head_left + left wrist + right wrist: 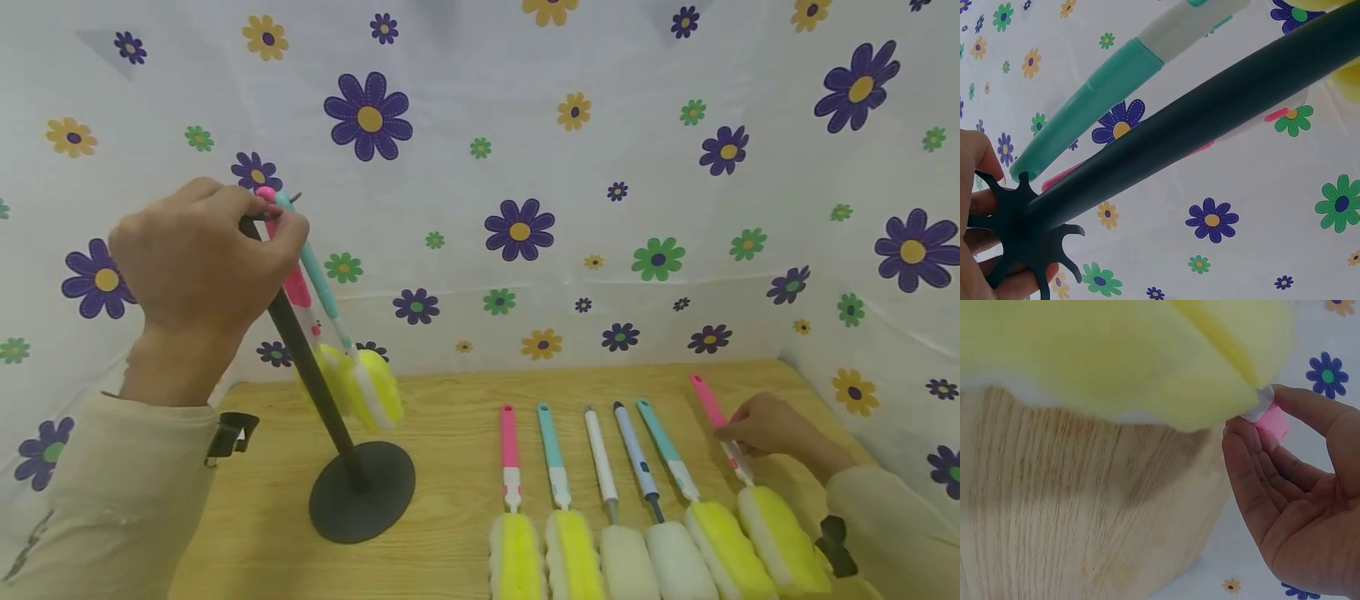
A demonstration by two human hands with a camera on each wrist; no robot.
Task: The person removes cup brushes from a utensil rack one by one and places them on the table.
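My left hand [206,250] grips the hooked top [1019,234] of a black stand [311,367], which leans in the head view above its round base [362,492]. From the hooks hang a turquoise-handled sponge brush [321,279] and a pink-handled sponge brush [297,292], both with yellow-and-white heads. On the right, my right hand [772,429] pinches the handle of another pink-handled sponge brush [708,404] at the end of a row. Its yellow head [1116,356] fills the upper part of the right wrist view. Part of the pinched handle hides behind the fingers.
Along the wooden table [442,467] lie several more sponge brushes, among them a pink one [510,442], a turquoise one [552,450], a white one [600,450] and a pale blue one [635,446]. A flowered cloth [465,83] stands behind and at the sides.
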